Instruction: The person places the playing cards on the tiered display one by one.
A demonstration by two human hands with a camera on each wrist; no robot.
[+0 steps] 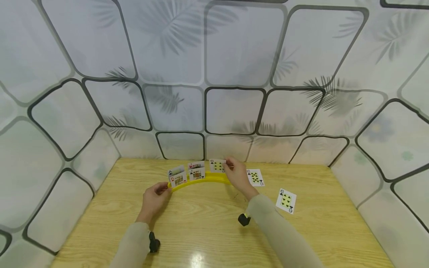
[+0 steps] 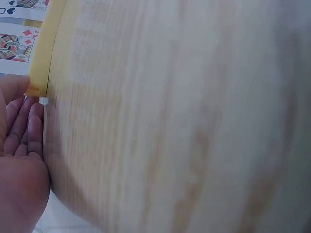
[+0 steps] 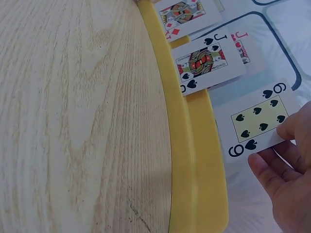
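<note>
A curved yellow card holder [image 1: 204, 179] lies on the table with playing cards standing in it. My left hand [image 1: 155, 198] pinches its left end between thumb and fingers. In my right hand [image 1: 239, 176] the six of spades [image 3: 260, 119] is pinched by one edge, at the back of the holder's right part. To its left stands the jack of spades [image 3: 209, 63], with a red jack [image 3: 250, 56] partly hidden behind it. A red diamond face card [image 1: 178, 179] stands near the left end, and another card [image 1: 175, 170] shows behind it.
Right of the holder, a black ten [image 1: 256, 178] lies face up on the wooden table [image 1: 201, 223], partly behind my right hand. Farther right lies a black six [image 1: 286, 201]. Patterned walls [image 1: 234, 111] enclose the table at the back and sides.
</note>
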